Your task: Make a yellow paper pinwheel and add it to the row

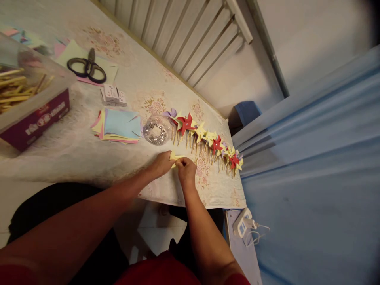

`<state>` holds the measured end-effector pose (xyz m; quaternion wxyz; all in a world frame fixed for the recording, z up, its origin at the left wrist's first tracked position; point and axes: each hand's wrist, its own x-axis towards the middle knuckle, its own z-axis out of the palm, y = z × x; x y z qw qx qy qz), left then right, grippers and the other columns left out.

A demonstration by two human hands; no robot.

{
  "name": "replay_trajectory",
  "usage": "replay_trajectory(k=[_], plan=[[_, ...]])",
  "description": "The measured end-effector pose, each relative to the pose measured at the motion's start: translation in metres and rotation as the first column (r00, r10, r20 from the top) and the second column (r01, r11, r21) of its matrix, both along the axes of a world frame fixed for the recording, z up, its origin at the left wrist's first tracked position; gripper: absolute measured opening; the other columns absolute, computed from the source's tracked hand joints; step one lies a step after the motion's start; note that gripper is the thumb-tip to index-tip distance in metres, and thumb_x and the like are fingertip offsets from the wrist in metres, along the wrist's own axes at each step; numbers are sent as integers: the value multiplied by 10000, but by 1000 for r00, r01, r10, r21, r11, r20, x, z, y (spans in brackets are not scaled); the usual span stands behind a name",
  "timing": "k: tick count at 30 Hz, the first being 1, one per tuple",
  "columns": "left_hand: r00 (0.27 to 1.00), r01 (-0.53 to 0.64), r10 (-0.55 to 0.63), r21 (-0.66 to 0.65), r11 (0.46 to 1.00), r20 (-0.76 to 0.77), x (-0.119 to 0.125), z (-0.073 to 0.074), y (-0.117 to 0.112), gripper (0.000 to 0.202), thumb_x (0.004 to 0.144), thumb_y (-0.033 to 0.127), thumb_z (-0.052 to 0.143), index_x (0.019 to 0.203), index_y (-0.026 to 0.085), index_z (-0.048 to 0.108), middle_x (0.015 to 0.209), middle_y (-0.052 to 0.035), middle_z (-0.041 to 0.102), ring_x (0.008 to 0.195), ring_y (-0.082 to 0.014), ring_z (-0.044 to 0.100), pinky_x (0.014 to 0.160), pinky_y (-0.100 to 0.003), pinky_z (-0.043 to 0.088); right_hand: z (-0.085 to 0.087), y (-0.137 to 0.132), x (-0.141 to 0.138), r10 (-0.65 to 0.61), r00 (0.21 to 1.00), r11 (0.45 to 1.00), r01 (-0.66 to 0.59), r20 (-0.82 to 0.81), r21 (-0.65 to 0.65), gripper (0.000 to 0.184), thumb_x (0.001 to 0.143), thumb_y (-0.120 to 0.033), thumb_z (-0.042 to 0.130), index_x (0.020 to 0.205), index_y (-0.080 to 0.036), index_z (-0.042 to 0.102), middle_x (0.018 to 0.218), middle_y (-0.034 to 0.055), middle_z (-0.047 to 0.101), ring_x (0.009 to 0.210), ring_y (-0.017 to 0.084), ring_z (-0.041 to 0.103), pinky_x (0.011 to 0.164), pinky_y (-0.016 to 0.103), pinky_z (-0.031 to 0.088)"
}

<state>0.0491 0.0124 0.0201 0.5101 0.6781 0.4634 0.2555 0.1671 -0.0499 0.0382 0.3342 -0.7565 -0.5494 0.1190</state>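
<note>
The small yellow paper sits between the fingers of both hands, over the near part of the worktop: the left hand pinches it from 8 o'clock, the right hand from between 4 and 5, equally close. Its visible narrow strip runs roughly from 9 to 3 o'clock, towards the right fingertips. From there, the clear dish of shiny bits lies near at 11 o'clock, and a row of pinwheels stretches from 12 to 3. The fingers cover much of the paper, so its folds, full shape and anything tucked inside cannot be made out.
</note>
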Motion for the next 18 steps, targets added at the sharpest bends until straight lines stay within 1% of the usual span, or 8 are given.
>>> replay_trajectory(k=[2, 4, 6, 9, 11, 14, 16, 18], plan=[[1000, 5, -5, 6, 1000, -6, 0, 1, 0, 224, 821, 142, 528, 969, 94, 689, 977, -110, 748, 842, -196, 645, 696, -256, 437, 6, -3, 0, 87, 978, 995, -95, 187, 32, 135, 807, -206, 580, 686, -214, 637, 732, 16, 617, 759, 186, 547, 746, 294, 430], [1000, 6, -6, 10, 1000, 1, 0, 2, 1, 229, 820, 137, 526, 976, 93, 687, 984, -114, 747, 845, -197, 646, 694, -255, 437, 7, -4, -1, 120, 963, 990, -134, 241, 42, 132, 817, -210, 574, 708, -214, 649, 771, 30, 629, 794, 192, 555, 774, 303, 433], [1000, 1, -1, 8, 1000, 5, -1, 2, 1, 234, 817, 138, 532, 988, 95, 687, 1003, -115, 747, 859, -198, 648, 699, -254, 439, 2, -2, 0, 65, 989, 996, -72, 133, 47, 139, 804, -215, 570, 683, -212, 638, 726, 10, 620, 740, 177, 553, 741, 289, 436], [1000, -9, 9, 1, 1000, -22, -1, 2, 0, 218, 819, 157, 541, 969, 100, 689, 980, -104, 749, 841, -198, 644, 685, -258, 434, -8, 2, 1, -61, 988, 998, 59, -144, -17, 142, 772, -242, 576, 638, -210, 610, 604, -37, 566, 607, 148, 513, 619, 252, 419], [1000, -5, 5, -3, 1000, -6, -2, 2, 0, 223, 817, 156, 538, 969, 98, 689, 976, -103, 749, 835, -196, 643, 681, -259, 432, -9, 4, 3, -79, 976, 996, 69, -205, -56, 141, 763, -252, 585, 629, -212, 603, 570, -50, 540, 575, 143, 493, 578, 244, 403], [999, -6, 6, 4, 1000, 35, -1, 0, 1, 243, 804, 139, 534, 984, 91, 690, 999, -116, 747, 851, -198, 645, 697, -263, 437, 0, 3, 4, 35, 999, 999, -35, -7, -11, 136, 773, -224, 587, 641, -215, 614, 646, -24, 588, 661, 158, 532, 660, 262, 426], [999, -10, 10, 10, 1000, 31, 0, -2, 2, 243, 798, 137, 534, 977, 91, 691, 990, -120, 746, 851, -201, 644, 702, -266, 440, 7, 1, 4, 114, 981, 993, -117, 160, 10, 131, 787, -212, 587, 663, -216, 629, 732, 7, 625, 747, 174, 555, 729, 280, 432], [999, -17, 17, 0, 1000, 45, 0, -2, 2, 237, 793, 138, 534, 964, 96, 693, 978, -113, 745, 845, -199, 641, 706, -264, 446, 8, 1, 3, 114, 975, 993, -119, 189, 18, 127, 789, -209, 588, 672, -215, 636, 754, 16, 635, 763, 176, 557, 746, 284, 431]])
